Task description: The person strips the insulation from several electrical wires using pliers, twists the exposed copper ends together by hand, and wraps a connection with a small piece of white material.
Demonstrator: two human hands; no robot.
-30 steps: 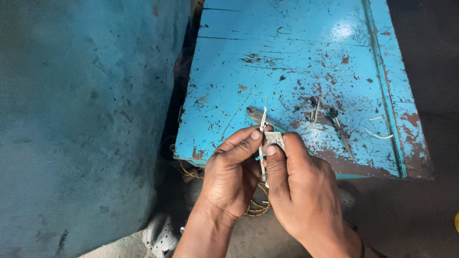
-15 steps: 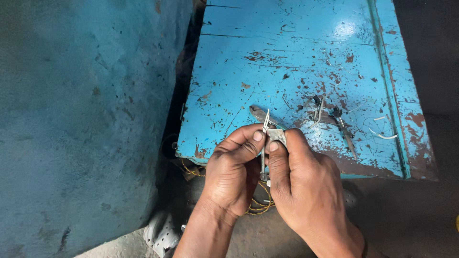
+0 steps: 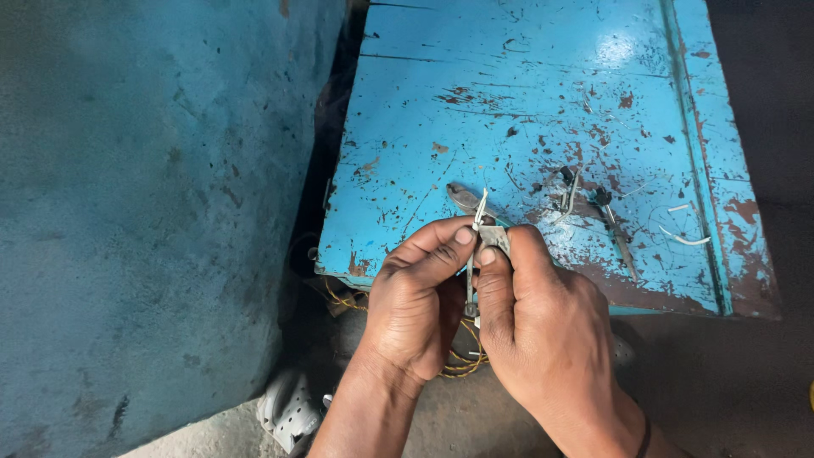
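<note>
Chipped blue paint covers the metal tabletop point(image 3: 509, 93), which fills the view from 12 to 3 o'clock, its surface scratched and rusted brown along the near edge. A rough blue-green wall point(image 3: 144, 212) takes up the whole 9 o'clock side, with a dark gap between it and the tabletop. Both hands meet at the middle, just in front of the tabletop's near edge. The left hand point(image 3: 415, 309) comes up from 6 o'clock with thumb and forefinger pinched together on a small metal clip point(image 3: 485, 233), a thin grey piece with a narrow prong standing up toward 12 o'clock. The right hand point(image 3: 551, 326) comes in from 5 o'clock and its thumb and forefinger press on the same clip from the other side, so each grip is clamped on it and the fingertips nearly touch. A thin stem of the clip runs down between the two thumbs toward 6 o'clock. Below the hands, a loop of yellow twisted wire point(image 3: 462, 360) hangs near the floor. On the tabletop at about 2 o'clock from the hands lie small metal scraps point(image 3: 585, 195), and farther toward 3 o'clock two short white wire bits point(image 3: 682, 237). A grey sandal point(image 3: 292, 411) shows at 7 o'clock on the concrete floor point(image 3: 721, 382).
</note>
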